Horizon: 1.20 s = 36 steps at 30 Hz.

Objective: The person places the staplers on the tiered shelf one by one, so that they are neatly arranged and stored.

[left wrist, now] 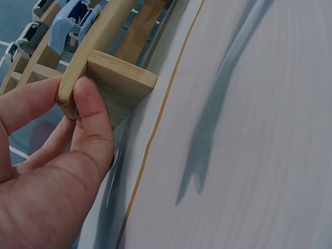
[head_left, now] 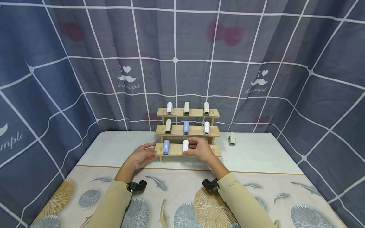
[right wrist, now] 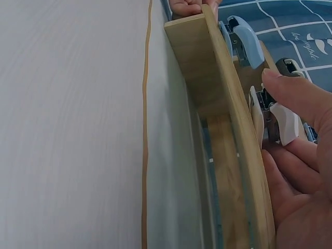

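A three-tier wooden stand (head_left: 176,151) holds several small staplers. My left hand (head_left: 142,155) pinches the left end of its bottom shelf between thumb and fingers, plainly seen on the shelf edge (left wrist: 78,72) in the left wrist view. On that same shelf, my right hand (head_left: 201,150) grips a white stapler (head_left: 185,145) from its right side, thumb at one end and fingers at the other. The right wrist view shows this white stapler (right wrist: 285,123) standing on the board within the grasp. A blue stapler (head_left: 166,147) sits to its left, untouched.
The middle shelf carries a cream stapler (head_left: 168,126), a blue one (head_left: 186,127) and a white one (head_left: 206,128). Three light-coloured staplers line the top shelf (head_left: 196,112). Another cream stapler (head_left: 232,139) lies on the table to the right. A checked curtain (head_left: 194,76) hangs behind.
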Available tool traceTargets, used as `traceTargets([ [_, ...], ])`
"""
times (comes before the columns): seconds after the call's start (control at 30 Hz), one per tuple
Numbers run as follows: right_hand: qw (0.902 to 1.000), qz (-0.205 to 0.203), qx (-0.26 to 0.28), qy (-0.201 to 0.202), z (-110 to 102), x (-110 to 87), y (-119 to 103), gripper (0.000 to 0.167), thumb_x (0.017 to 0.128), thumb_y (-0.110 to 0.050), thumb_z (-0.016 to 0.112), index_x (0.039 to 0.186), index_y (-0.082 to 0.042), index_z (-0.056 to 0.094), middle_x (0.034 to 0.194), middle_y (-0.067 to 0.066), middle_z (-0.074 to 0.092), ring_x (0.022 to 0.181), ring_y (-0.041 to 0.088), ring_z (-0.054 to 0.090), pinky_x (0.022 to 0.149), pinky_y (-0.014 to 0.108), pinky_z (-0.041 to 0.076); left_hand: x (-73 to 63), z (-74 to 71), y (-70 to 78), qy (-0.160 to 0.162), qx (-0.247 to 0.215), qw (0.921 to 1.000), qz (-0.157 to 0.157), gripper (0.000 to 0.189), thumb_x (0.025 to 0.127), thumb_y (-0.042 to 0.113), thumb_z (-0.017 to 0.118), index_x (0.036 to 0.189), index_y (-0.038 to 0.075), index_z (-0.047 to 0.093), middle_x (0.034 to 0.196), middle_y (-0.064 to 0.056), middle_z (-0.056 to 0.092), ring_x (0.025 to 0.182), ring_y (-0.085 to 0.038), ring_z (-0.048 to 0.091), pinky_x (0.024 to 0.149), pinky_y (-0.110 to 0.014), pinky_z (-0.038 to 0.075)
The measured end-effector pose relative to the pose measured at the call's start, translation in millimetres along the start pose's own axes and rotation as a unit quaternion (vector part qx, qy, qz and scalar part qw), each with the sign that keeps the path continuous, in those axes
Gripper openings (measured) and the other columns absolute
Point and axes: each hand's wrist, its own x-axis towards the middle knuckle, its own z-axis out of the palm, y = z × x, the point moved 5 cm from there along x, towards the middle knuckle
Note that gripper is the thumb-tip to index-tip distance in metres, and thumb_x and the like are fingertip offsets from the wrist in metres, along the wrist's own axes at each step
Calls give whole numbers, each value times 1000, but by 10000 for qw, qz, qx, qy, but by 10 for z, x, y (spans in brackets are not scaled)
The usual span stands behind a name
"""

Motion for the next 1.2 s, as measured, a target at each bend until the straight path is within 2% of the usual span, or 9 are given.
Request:
traceTargets([
  [0.43,9994,-140,-288,134,30,0,-16,59,73,-16,94,125,0,69,120,15,74,109,28,73,90,33,63,-14,1,6,-70,-62,10000,25,71,95,-11,56,158,-5,26,104,-3,67,87,-10,68,79,-20,61],
  [0.9,9989,-1,-437,154,-30,-85,-9,63,75,-17,93,130,-2,67,130,14,70,117,29,70,97,32,60,-1,3,-3,-104,-101,9999,22,71,95,-11,57,159,-5,25,103,-3,67,86,-10,67,78,-20,60],
  [1.2,9992,-136,-350,111,-100,-158,13,63,78,-18,91,134,-3,66,133,14,69,119,31,69,99,35,59,2,8,-7,-80,-83,9999,28,72,94,-11,57,158,-5,26,102,-3,67,86,-11,67,78,-20,60],
])
